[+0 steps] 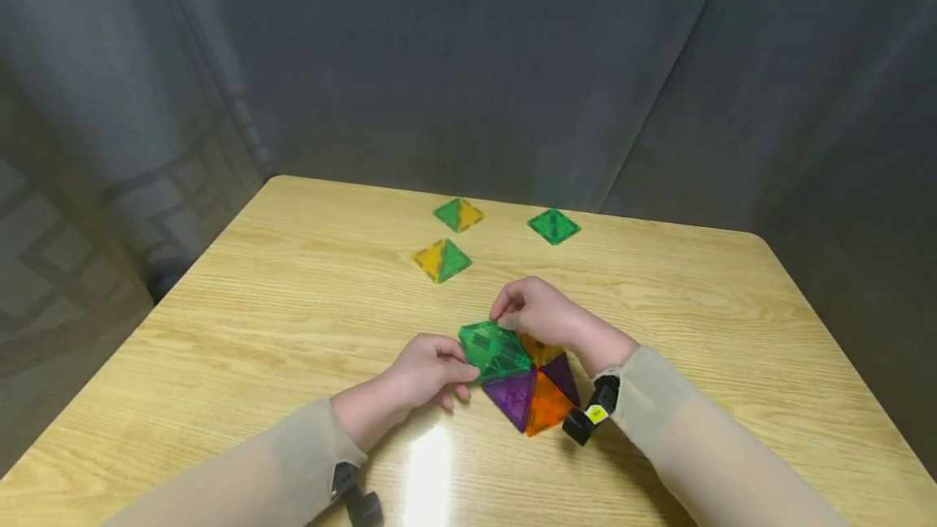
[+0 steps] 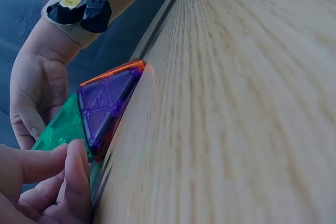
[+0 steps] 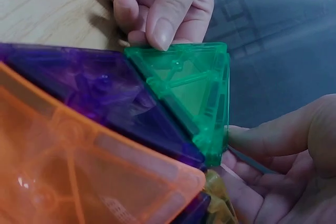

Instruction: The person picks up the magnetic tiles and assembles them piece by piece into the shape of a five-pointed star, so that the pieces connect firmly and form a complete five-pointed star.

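Observation:
Green translucent magnetic tiles [image 1: 492,350] stand at the left of a raised cluster, joined to a purple triangular tile [image 1: 510,397]. Round from there come an orange triangle [image 1: 547,403], a second purple triangle [image 1: 562,381] and an amber triangle [image 1: 540,351] partly under the right wrist. My left hand [image 1: 430,371] pinches the green piece's near-left corner between thumb and fingertip, the other fingers loosely bent. At its far edge my right hand [image 1: 540,309] pinches the green piece too. In the right wrist view, the green triangle [image 3: 194,90] slopes against the purple one [image 3: 105,80].
Farther back on the wooden table [image 1: 315,267] lie two green-and-yellow diamond pairs, one behind [image 1: 459,215] and one nearer [image 1: 442,260]. A green diamond [image 1: 554,227] lies near the far edge. Grey curtains [image 1: 439,63] hang behind the table.

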The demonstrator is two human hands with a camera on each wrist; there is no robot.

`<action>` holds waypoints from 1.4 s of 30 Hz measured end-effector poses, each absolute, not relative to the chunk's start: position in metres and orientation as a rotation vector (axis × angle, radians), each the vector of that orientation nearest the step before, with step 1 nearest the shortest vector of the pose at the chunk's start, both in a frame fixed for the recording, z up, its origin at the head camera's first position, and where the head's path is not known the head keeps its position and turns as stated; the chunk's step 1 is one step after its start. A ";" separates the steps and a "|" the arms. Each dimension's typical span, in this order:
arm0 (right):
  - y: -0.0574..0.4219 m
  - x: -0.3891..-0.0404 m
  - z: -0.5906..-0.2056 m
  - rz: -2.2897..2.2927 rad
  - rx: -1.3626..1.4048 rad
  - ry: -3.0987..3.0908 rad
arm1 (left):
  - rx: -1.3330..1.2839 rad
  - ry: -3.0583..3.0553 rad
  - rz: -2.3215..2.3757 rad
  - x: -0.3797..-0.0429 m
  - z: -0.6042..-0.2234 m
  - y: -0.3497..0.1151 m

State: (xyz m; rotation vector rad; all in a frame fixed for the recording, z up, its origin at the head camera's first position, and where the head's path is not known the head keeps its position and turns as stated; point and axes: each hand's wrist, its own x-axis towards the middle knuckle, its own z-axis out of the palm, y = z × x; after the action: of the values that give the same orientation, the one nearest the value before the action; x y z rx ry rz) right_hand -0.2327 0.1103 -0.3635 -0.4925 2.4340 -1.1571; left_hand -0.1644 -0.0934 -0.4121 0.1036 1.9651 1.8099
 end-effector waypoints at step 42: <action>0.139 -0.259 -0.356 -1.330 -0.345 2.514 | 0.075 1.966 1.709 -0.190 -0.412 -0.098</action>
State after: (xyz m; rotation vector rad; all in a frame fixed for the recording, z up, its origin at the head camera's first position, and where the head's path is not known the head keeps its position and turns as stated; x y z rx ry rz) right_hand -0.2592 0.1389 -0.3555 -0.3448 2.5142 -1.3296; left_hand -0.1898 -0.0978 -0.4122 0.0750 1.9656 1.7086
